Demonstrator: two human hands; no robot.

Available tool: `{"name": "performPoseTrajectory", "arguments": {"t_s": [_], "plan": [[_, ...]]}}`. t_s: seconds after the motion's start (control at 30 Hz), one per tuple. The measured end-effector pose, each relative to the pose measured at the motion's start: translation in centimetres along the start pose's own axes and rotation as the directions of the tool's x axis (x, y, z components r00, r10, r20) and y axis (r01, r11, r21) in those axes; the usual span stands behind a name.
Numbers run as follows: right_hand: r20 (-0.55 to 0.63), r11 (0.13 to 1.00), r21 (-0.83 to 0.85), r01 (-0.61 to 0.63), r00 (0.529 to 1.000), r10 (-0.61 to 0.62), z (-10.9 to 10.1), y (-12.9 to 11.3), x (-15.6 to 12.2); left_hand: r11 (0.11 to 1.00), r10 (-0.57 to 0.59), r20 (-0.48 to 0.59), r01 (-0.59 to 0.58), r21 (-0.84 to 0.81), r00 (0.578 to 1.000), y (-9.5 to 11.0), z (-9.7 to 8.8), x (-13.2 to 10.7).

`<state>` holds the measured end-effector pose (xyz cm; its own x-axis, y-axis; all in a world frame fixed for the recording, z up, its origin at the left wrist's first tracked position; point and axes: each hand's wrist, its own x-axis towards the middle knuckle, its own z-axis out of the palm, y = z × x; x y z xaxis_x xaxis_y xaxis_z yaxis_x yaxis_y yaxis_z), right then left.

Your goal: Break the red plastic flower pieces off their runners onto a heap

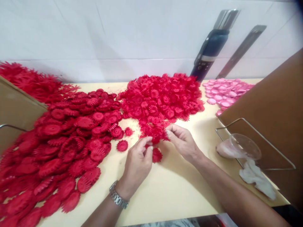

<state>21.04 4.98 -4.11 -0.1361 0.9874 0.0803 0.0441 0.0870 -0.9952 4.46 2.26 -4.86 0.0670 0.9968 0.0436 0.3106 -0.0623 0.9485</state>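
A red fringed petal piece (159, 136) is stretched between my two hands above the table. My left hand (138, 159), with a metal watch on its wrist, pinches at its left side. Thumb and fingers of my right hand (182, 142) close on its right edge. Right behind it lies a heap of small red fringed discs (163, 97), and the two blend in colour, so the piece's outline is hard to make out. Just under my hands rests a single red disc (157, 155). Another loose disc (122, 145) lies left of my left hand.
Larger red discs (71, 142) are piled at the left, with red fringed strips (30, 82) behind them. Pink discs (227, 93) lie at the back right. A dark bottle (210, 47) leans on the wall. Right: a wire frame (270, 142), clear plastic cup (245, 146), white tissue (257, 178).
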Motion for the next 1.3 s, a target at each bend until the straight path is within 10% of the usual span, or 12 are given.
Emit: {"name": "performPoseTrajectory", "arguments": {"t_s": [0.17,0.4,0.67,1.3], "plan": [[0.107,0.963,0.228,-0.146,0.986,0.125,0.7,-0.5,-0.4,0.986,0.143,-0.038,-0.139,0.094,0.989,0.5,0.0,-0.4],[0.233,0.954,0.225,-0.197,0.962,0.144,1.6,-0.5,-1.0,0.996,0.048,0.034,-0.045,-0.078,0.998,1.6,0.3,-1.0],[0.246,0.963,0.224,-0.148,0.965,0.091,1.4,-0.7,-1.4,0.983,-0.121,0.046,0.126,-0.134,0.992,2.3,0.0,-0.9],[0.153,0.998,-0.012,-0.064,0.986,0.066,1.7,0.0,-1.8,0.990,-0.037,0.094,0.050,-0.135,0.995,2.6,-0.6,-0.9]]}}
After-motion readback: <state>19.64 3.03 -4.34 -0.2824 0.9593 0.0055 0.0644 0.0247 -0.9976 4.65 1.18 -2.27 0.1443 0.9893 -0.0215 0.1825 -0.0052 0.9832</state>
